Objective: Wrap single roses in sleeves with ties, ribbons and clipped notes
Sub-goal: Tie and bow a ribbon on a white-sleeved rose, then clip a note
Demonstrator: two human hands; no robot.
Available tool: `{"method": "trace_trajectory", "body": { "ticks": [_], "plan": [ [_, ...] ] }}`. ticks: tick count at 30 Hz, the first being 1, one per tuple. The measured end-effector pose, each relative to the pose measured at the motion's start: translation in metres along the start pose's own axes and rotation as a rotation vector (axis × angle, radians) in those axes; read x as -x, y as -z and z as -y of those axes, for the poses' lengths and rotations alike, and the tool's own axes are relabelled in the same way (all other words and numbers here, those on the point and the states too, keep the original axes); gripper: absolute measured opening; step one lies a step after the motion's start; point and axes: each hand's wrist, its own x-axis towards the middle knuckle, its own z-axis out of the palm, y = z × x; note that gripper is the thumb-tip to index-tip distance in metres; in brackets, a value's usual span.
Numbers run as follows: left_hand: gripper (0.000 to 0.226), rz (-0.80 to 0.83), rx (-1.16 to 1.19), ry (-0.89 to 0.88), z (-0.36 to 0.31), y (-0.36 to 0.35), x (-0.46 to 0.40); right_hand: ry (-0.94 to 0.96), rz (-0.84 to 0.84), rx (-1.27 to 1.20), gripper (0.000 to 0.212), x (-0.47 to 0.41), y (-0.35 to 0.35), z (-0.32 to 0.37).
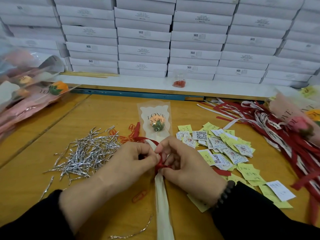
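Nearest to us, two hands meet at the middle of a wooden table [43,181], both in dark sleeves. We judge this to be the ribbon step: a red ribbon [160,164] is being knotted around the gathered neck of a rose sleeve [155,115]. Our left hand [124,163] has its fingers curled, pinching one strand of ribbon between thumb and forefinger. Our right hand [183,163] is curled too, its fingertips pinching the other strand just beside the knot.

The sleeve's long axis runs straight from 6 o'clock to 12 o'clock — its twisted cream tail points toward us, and its wide scalloped mouth points away. Inside that far end sits a small orange rose [156,122] behind printed lettering.

The next move, as we read it, calls for drawing both strands apart to snug the knot or form a bow, keeping the sleeve neck bunched so it does not slip. After that a note would still need clipping on.

At 9 o'clock lies a heap of silver twist ties [84,155]. At 3 o'clock lies a scatter of yellow and white notes [223,148], and red paper clips [129,135] lie near 11 o'clock of the hands. Farther off, loose ribbons [270,129] pile at 2 o'clock, wrapped roses [26,94] at 10 o'clock — and stacked white boxes [143,40] fill 12 o'clock.
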Motion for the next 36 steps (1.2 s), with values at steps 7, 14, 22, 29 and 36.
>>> {"method": "trace_trajectory", "body": {
  "ticks": [7,14,22,29,36],
  "plan": [
    [0.021,-0.020,0.007,-0.002,0.001,0.000,0.000,0.020,-0.123,0.162,0.028,0.003,-0.002,0.000],
    [0.021,-0.048,-0.083,-0.055,0.002,0.000,0.000,-0.065,-0.130,0.102,0.005,-0.001,0.001,0.002],
    [0.024,-0.132,-0.244,-0.084,0.005,0.002,-0.001,-0.311,0.125,-0.226,0.009,0.000,0.013,0.009],
    [0.026,-0.150,-0.252,-0.090,0.010,0.002,-0.004,-0.247,0.086,-0.197,0.010,0.000,0.009,0.009],
    [0.027,-0.175,-0.257,-0.084,0.014,0.004,-0.005,-0.219,-0.005,-0.061,0.030,0.000,0.011,0.011]
  ]
}}
